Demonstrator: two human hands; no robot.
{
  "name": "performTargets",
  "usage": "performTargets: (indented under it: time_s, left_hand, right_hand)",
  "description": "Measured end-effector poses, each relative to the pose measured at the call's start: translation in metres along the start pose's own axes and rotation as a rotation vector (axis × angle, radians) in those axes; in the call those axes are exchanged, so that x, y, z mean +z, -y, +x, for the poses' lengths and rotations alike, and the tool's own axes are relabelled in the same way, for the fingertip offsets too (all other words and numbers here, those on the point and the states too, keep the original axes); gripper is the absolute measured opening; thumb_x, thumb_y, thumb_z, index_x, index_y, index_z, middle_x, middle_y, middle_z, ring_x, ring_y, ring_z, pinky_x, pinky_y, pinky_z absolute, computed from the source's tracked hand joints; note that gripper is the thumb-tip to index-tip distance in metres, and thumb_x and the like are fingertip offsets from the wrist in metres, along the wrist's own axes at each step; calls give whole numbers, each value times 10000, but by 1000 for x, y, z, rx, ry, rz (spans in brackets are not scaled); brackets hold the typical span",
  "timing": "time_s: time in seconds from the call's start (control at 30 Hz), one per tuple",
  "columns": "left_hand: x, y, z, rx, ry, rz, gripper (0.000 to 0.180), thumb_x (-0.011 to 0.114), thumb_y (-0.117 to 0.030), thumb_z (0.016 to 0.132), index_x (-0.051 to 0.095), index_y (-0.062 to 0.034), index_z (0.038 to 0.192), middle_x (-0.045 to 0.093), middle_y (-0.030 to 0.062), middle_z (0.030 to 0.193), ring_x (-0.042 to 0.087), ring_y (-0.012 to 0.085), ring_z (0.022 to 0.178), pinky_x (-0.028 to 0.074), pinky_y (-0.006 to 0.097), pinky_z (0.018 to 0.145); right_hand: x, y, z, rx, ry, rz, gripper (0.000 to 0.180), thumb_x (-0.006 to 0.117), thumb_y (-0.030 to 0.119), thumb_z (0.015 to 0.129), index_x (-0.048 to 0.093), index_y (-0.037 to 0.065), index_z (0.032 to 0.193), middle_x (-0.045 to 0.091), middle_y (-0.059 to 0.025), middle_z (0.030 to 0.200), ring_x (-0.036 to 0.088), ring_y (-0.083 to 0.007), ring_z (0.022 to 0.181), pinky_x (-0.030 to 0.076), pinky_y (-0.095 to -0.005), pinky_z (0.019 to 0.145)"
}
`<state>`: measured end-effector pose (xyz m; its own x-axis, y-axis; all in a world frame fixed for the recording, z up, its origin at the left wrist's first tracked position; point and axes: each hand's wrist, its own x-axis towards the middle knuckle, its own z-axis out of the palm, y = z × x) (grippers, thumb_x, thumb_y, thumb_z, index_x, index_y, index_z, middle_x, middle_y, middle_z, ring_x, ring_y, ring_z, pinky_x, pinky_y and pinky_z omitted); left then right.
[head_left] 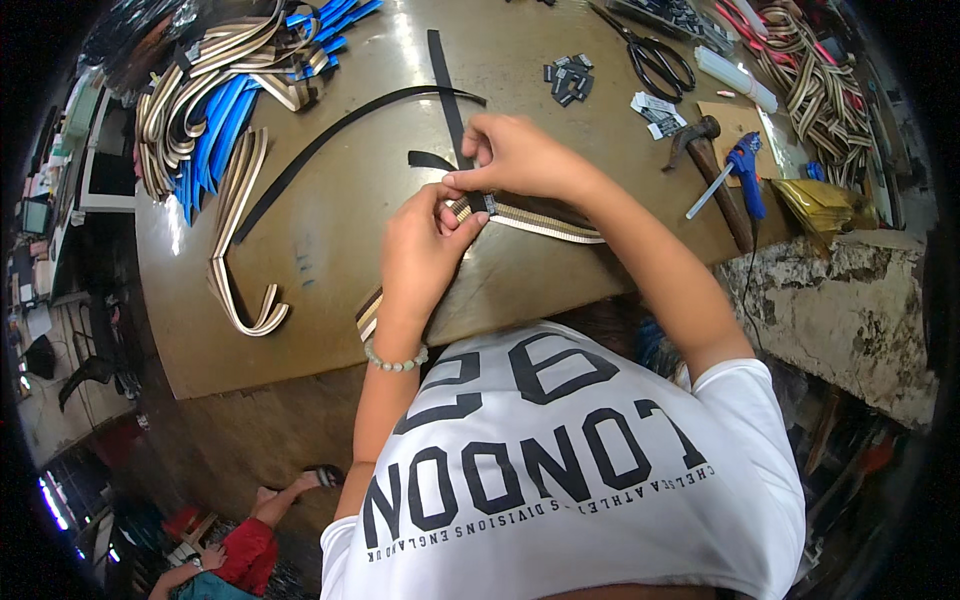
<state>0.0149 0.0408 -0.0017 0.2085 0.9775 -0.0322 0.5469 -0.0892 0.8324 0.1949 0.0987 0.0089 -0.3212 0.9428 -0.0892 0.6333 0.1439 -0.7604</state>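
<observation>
My left hand (418,248) and my right hand (515,158) meet at the middle of a brown worktable (330,300). Together they pinch the end of a beige and brown striped webbing strap (545,224) where a narrow black strap (447,85) crosses it. The striped strap runs right under my right forearm and also drops over the table's near edge below my left wrist. The black strap leads away from my fingers toward the far side of the table. A bead bracelet sits on my left wrist.
Piles of striped and blue straps (215,110) lie at the far left, another striped strap (240,260) loops nearer. Scissors (655,55), small black buckles (568,78), a hammer (712,160) and a blue glue gun (742,168) lie at the right. Another person sits on the floor below.
</observation>
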Motion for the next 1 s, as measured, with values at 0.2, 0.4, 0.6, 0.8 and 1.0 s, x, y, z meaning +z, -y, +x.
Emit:
performTargets:
  time_s: [0.2,0.4,0.6,0.8,1.0]
  left_hand:
    - [-1,2,-1,5,9,3,359,825,-174,744,662,9,1006,599,86,715,570,202,616,482,340,600]
    - [-2,4,0,7,18,18,358,818,-187,743,667,-7,1013,610,94,726,597,238,650,485,366,627]
    - [-2,3,0,-21,39,5,350,807,-201,757,668,-8,1014,606,90,720,595,236,656,483,366,634]
    - [-3,0,-1,-7,49,48,332,797,-202,771,658,-21,1013,590,82,720,588,243,661,478,372,629]
    - [-5,-3,-4,40,40,96,327,761,-218,812,655,-54,1075,571,86,758,583,258,666,480,380,634]
  right_hand:
    - [4,5,8,-13,20,-47,343,745,296,784,618,-20,819,639,-117,716,627,-183,664,488,-326,602]
    - [-11,-1,1,39,257,498,393,719,75,828,528,2,1163,626,-23,851,593,-76,764,496,-239,667]
    - [-17,-10,2,-69,215,650,568,765,80,809,490,32,1304,644,-54,900,591,-98,790,494,-254,689]
    - [1,-17,7,-131,-98,141,229,778,108,781,678,7,961,641,-96,741,598,-167,687,499,-318,649]
    - [-1,-11,10,-88,-36,45,228,771,142,797,658,-23,907,637,-92,717,588,-134,704,486,-300,660]
